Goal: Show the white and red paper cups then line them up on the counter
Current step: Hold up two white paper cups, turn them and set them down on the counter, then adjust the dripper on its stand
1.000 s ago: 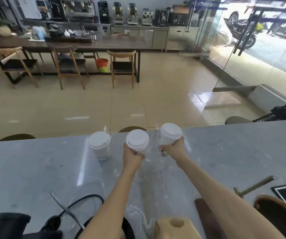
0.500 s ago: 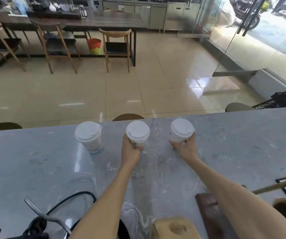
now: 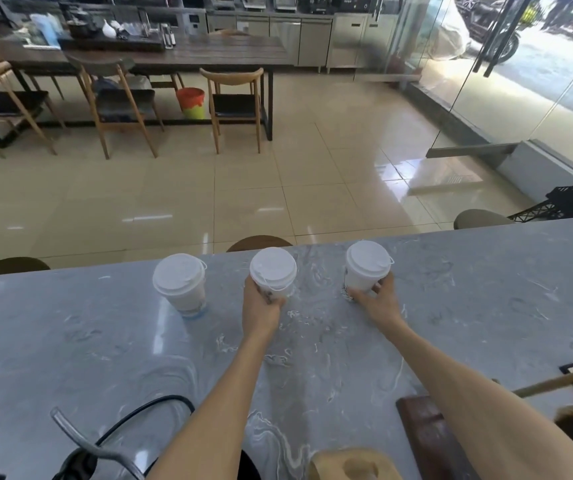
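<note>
Three white-lidded paper cups stand in a row near the far edge of the grey marble counter. The left cup stands alone, untouched. My left hand wraps around the base of the middle cup. My right hand grips the lower side of the right cup, which rests on the counter. The lids hide most of the cup walls, so their colours are hard to tell.
A black cable and a metal piece lie at the near left. A dark wooden board, a tan wooden block and a wooden handle sit at the near right. Stools stand beyond the counter's far edge.
Both hands lowered their cups from the air onto the counter. The right cup moved out to the right, widening the gap from the middle cup.
</note>
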Motion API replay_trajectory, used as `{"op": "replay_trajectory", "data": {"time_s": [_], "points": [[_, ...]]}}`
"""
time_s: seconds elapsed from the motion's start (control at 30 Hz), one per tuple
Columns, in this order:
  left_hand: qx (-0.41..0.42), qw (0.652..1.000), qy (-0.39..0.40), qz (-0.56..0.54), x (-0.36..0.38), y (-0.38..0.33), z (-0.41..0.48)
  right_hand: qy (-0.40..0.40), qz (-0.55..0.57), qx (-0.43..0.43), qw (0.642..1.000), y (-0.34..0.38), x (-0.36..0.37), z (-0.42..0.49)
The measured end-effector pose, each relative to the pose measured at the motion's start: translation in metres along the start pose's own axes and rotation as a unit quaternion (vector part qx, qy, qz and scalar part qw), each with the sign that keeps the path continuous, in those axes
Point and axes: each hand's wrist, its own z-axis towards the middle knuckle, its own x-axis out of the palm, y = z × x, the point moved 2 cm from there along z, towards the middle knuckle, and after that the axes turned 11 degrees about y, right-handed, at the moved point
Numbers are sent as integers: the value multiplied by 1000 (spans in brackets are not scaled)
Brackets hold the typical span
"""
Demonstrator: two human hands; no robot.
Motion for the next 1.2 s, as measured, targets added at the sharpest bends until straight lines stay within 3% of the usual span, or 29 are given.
{"op": "replay_trajectory", "data": {"time_s": [0.17,0.33,0.5,0.57,0.7,0.73,0.77,0.93,1.07,1.2], "points": [[-77,997,17,9,-2,20,-24,3,-1,55,998,-23,-1,-20],[-130,982,74,118,-17,36,-60,7,-49,128,990,-22,7,-55],[-211,944,193,163,-20,-2,-96,136,-128,187,965,14,-4,-95],[-196,944,203,173,-24,-39,-110,186,-119,181,958,52,-8,-113],[-88,941,209,252,-33,-111,-119,266,-106,77,955,128,6,-132],[-57,929,203,305,-34,-131,-176,267,-135,49,953,141,-4,-188],[-22,938,179,297,-38,-154,-237,254,-133,4,958,156,-17,-248],[135,960,96,227,-54,-249,-296,221,-115,-188,950,250,-46,-313],[230,957,123,130,-55,-246,-394,200,-31,-248,947,224,-90,-413],[199,956,204,74,-34,-182,-460,165,38,-188,967,134,-123,-486]]}}
